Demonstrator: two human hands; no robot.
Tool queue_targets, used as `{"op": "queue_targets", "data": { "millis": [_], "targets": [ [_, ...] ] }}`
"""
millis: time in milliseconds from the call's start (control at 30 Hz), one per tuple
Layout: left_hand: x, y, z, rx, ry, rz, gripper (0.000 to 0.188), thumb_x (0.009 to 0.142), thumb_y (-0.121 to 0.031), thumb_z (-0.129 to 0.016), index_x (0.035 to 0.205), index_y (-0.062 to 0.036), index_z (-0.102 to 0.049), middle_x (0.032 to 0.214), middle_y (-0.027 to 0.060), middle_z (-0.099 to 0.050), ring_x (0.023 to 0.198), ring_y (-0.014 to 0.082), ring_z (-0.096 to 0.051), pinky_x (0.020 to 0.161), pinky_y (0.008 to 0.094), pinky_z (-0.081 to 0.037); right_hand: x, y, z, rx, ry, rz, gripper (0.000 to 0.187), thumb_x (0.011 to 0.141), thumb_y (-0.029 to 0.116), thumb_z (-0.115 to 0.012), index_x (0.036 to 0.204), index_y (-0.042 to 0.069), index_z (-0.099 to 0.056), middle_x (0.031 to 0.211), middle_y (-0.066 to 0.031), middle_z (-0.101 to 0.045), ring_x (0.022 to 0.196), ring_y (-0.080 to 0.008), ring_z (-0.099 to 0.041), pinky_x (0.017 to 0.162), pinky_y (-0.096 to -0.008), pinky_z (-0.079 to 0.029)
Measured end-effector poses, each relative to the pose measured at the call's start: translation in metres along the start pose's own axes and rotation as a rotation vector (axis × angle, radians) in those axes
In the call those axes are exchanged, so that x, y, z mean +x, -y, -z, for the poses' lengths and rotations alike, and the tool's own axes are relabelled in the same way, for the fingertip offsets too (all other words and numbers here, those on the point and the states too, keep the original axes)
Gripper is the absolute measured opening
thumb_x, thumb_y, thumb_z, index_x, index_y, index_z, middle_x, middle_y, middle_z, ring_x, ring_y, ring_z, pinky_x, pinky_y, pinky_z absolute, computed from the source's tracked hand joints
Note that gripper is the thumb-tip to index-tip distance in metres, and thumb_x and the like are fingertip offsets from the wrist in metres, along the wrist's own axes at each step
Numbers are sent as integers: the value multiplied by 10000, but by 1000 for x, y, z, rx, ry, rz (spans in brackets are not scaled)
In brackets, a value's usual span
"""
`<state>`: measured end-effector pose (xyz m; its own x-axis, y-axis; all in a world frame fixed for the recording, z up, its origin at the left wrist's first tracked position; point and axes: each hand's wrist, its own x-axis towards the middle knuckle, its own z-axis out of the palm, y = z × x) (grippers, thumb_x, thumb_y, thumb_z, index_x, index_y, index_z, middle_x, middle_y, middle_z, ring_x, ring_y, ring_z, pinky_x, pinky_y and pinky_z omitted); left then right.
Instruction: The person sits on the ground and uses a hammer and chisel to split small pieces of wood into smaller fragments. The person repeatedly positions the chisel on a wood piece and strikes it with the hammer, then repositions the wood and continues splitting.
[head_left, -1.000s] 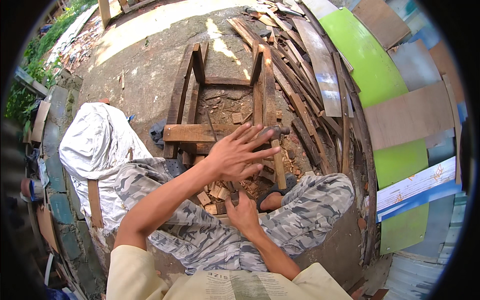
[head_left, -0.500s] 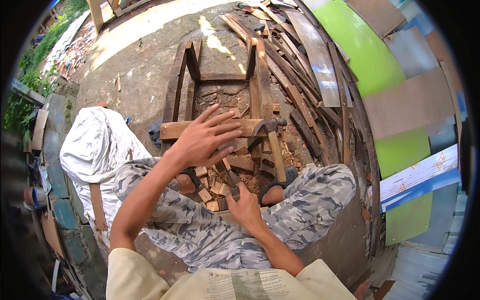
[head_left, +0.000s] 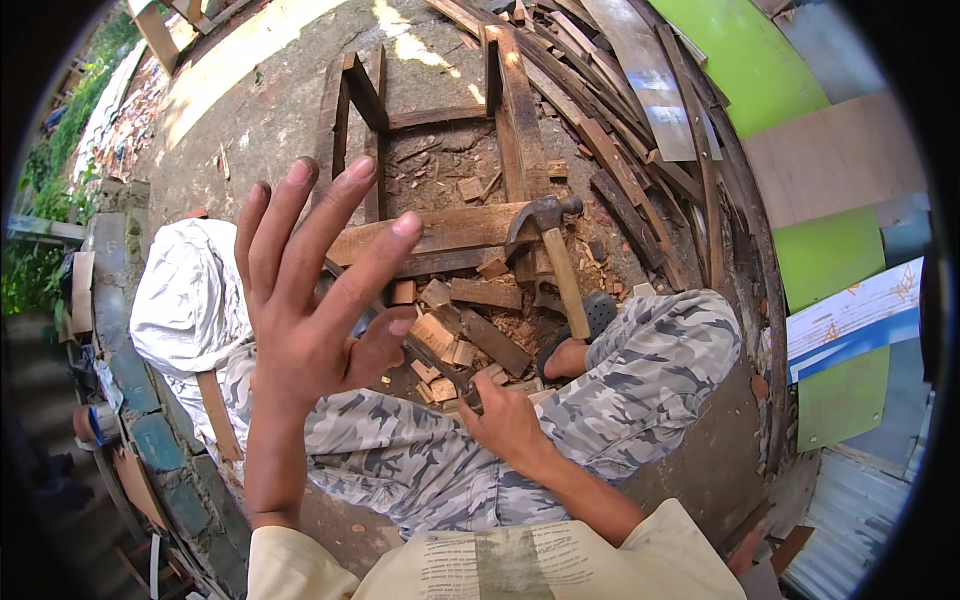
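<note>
My left hand (head_left: 320, 290) is raised close to the head view, empty, its fingers spread and the thumb bent inward. Low in front of my lap, my right hand (head_left: 502, 424) is closed around a narrow dark chisel (head_left: 430, 356), whose far end points up and left over the wood chips. A claw hammer (head_left: 562, 270) rests with its head on a wooden crosspiece (head_left: 440, 232) and its handle leaning toward my right foot. That crosspiece lies across a dark wooden frame (head_left: 520, 130), partly hidden behind my left fingers.
Cut wood blocks (head_left: 490, 294) and shavings lie between my feet. Long wooden strips (head_left: 600, 150) are piled on the right, beside coloured sheet panels (head_left: 835, 270). A white cloth bundle (head_left: 190, 295) sits at my left, near a low block wall (head_left: 155, 440).
My left hand has lifted from above the crosspiece toward the head view and turned, fingers pointing up. My right hand still grips the chisel. The view has shifted slightly.
</note>
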<state>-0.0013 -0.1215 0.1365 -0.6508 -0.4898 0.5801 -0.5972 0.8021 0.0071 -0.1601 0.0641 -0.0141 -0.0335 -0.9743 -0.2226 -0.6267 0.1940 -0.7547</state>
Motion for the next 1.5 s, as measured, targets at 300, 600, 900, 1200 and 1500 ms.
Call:
{"op": "queue_targets", "data": {
  "millis": [300,600,900,1200,1500],
  "targets": [
    [-16,32,-63,66,165,-75,622,1018,-600,-301,1594,-371,-249,1681,165,64,1498,435,235,1179,571,183,22,-3,7,23,-61,40,295,847,177,-731,988,-4,-546,714,-237,-665,666,-441,-671,607,-511,-546],
    [-2,31,-75,-56,409,58,596,1036,-482,-372,1601,-336,-253,1691,143,-3,1540,404,102,1219,550,101,25,-1,-1,79,-60,-16,301,859,197,-706,1008,-27,-571,714,-267,-659,689,-490,-652,655,-557,-528],
    [3,28,-94,-35,327,34,606,1047,-486,-349,1613,-348,-186,1696,106,-19,1554,356,45,1242,508,59,23,7,5,110,-63,17,219,898,159,-681,931,-29,-574,654,-247,-631,650,-439,-662,566,-476,-508],
    [10,11,-98,-85,207,-61,617,1043,-480,-367,1612,-366,-156,1698,52,-37,1557,294,61,1248,484,91,34,4,7,158,-26,-10,273,904,194,-681,975,-49,-578,714,-277,-650,711,-488,-653,603,-519,-501],
    [29,-10,-61,-162,116,-64,629,1018,-454,-430,1598,-407,-192,1697,24,-77,1560,282,64,1250,478,104,29,8,2,173,-40,-5,234,894,166,-673,917,-36,-557,734,-269,-655,752,-480,-656,638,-518,-508]
  ]
}}
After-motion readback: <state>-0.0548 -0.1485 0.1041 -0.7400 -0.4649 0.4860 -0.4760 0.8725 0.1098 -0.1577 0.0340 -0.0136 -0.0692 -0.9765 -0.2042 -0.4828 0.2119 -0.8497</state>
